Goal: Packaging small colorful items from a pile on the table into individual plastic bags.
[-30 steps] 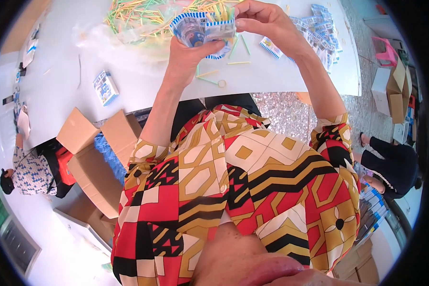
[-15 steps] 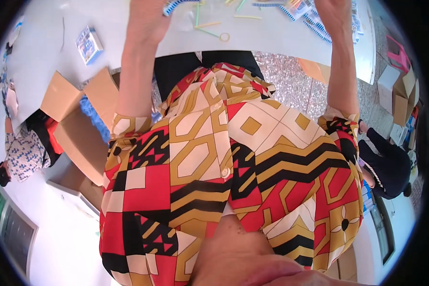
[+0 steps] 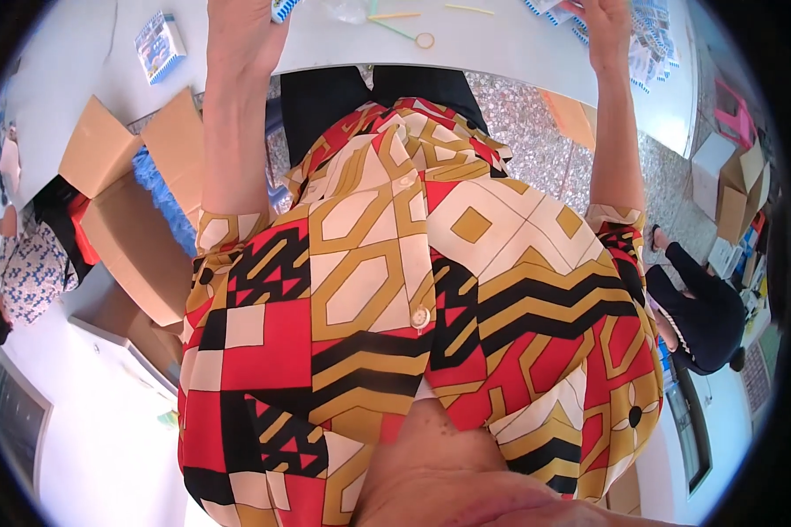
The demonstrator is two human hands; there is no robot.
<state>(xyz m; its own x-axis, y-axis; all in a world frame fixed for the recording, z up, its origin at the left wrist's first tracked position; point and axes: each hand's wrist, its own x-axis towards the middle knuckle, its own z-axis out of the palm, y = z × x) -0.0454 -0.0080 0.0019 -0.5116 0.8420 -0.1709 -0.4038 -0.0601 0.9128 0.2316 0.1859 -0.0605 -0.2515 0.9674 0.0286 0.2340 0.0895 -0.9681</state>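
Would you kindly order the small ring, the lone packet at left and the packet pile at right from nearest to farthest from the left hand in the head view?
1. Lone packet: just left of the left hand.
2. Small ring: to the hand's right.
3. Packet pile: farther right, past the ring.

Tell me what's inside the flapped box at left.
In the box, ruffled blue stuff shows. Anything beneath it is covered; the sleeve hides part too.
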